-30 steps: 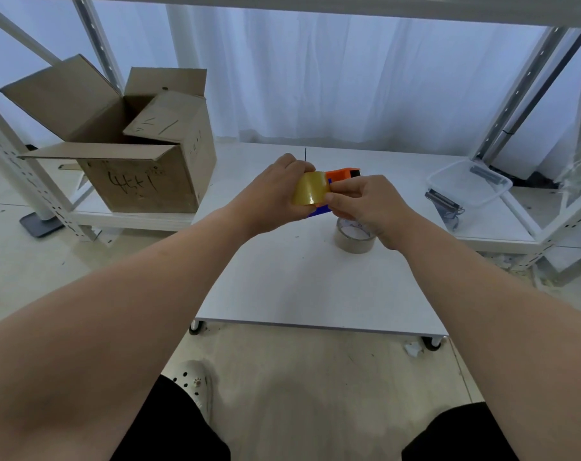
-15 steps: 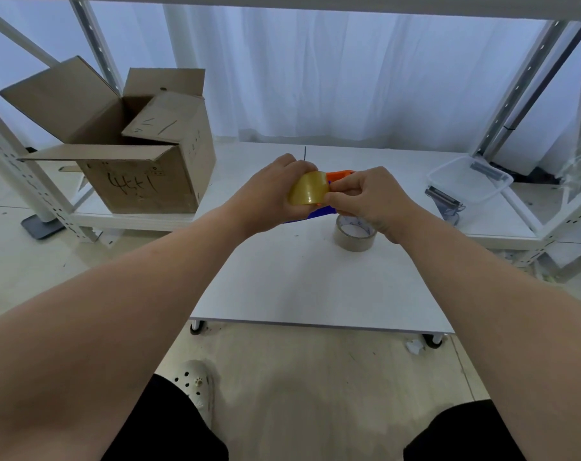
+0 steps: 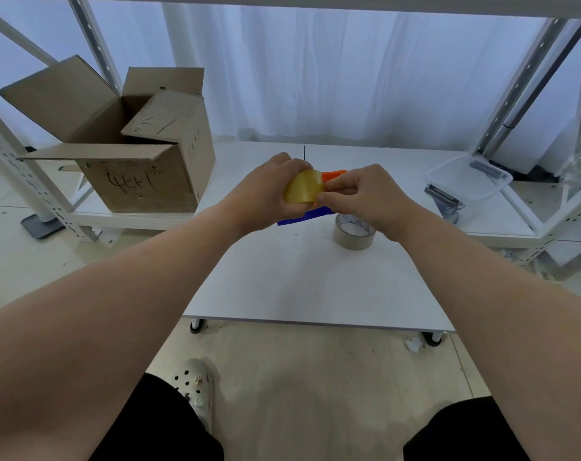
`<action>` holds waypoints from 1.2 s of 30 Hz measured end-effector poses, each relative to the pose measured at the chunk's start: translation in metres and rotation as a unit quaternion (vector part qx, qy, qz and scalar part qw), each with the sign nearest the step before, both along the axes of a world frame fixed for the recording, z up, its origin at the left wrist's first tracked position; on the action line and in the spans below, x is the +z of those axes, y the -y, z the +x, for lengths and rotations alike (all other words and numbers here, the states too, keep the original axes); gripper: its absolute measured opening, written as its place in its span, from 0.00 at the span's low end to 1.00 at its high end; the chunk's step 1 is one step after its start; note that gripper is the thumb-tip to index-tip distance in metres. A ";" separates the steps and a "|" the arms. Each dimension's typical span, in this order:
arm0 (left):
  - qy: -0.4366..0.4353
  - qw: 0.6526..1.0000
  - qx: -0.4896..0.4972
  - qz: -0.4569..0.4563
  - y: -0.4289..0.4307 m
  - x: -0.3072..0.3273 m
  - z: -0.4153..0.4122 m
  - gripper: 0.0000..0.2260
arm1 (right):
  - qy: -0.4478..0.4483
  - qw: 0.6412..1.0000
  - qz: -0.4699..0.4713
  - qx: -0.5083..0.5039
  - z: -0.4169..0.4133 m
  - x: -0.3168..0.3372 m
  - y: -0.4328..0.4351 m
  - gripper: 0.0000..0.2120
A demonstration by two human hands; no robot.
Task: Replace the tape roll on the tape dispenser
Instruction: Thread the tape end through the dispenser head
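Nearest the camera, two bare forearms reach forward over black shorts, and a pale perforated clog (image 3: 196,390) rests on the beige floor between them. Beyond the knees lies a low white bench (image 3: 302,281) on small castors.

Above the middle of the bench, the left hand (image 3: 266,191) wraps around a yellowish tape roll (image 3: 304,192), fingers curled over its far side and thumb below (the roll's curved outer face is turned toward the camera). The right hand (image 3: 365,197) meets it from the other side, thumb and forefinger pressed together in a pinch at the roll's right edge; whether they grip a loose end of tape or the dispenser frame cannot be told. The tape dispenser (image 3: 332,175) is mostly hidden behind both hands: an orange part pokes out above the right knuckles and a blue part shows below the left palm.

Just under the right wrist, a second, brownish tape roll (image 3: 354,236) lies flat on the bench, apart from the hands.

Farther back, on the left, an open cardboard box (image 3: 142,181) with handwriting on its front stands on a low shelf. On the right sits a clear plastic tub (image 3: 467,178), with a metal clip-like object (image 3: 444,201) just beside it. White curtains hang behind the metal racking.
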State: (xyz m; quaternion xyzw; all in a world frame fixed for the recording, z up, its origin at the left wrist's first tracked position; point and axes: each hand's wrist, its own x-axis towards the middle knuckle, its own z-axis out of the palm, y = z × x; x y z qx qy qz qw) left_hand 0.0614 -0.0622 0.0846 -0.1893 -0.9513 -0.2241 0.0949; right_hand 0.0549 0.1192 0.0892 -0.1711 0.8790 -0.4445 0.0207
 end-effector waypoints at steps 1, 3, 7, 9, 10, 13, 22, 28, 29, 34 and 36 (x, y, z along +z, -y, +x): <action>0.000 1.000 0.001 -0.001 0.000 0.000 0.000 0.28 | 0.000 1.000 0.001 -0.001 0.000 0.000 0.001 0.12; 0.004 1.000 0.001 -0.006 0.000 0.000 0.001 0.28 | -0.001 1.000 0.002 -0.004 -0.001 -0.001 0.000 0.11; 0.006 1.000 0.011 -0.006 -0.002 0.001 0.001 0.29 | -0.035 0.999 0.013 -0.024 0.001 -0.002 0.005 0.08; 0.003 1.000 0.025 -0.002 -0.004 0.001 0.000 0.28 | -0.072 0.995 0.045 -0.046 0.000 -0.001 0.012 0.09; 0.004 0.999 0.033 0.001 -0.005 0.000 0.000 0.28 | -0.094 0.990 0.082 -0.059 -0.001 -0.001 0.016 0.09; 0.010 0.999 0.042 0.000 -0.007 -0.002 0.000 0.28 | -0.136 0.967 0.197 -0.085 -0.004 0.001 0.025 0.10; 0.004 1.000 0.028 0.013 -0.007 -0.003 0.001 0.28 | -0.154 0.966 0.204 -0.047 -0.007 -0.005 0.019 0.07; 0.009 0.999 0.021 0.023 -0.003 -0.005 0.001 0.28 | -0.113 0.986 0.091 -0.080 -0.008 -0.006 0.012 0.05; 0.010 0.999 0.021 0.023 -0.002 -0.005 0.001 0.28 | -0.102 0.989 0.068 -0.083 -0.008 -0.006 0.012 0.05; 0.011 0.999 0.031 0.021 0.001 -0.005 -0.001 0.28 | 0.007 0.998 -0.046 -0.045 -0.007 -0.007 0.013 0.13; 0.008 0.999 0.031 0.024 0.002 -0.005 -0.001 0.27 | -0.008 0.999 -0.022 -0.044 -0.007 -0.008 0.014 0.14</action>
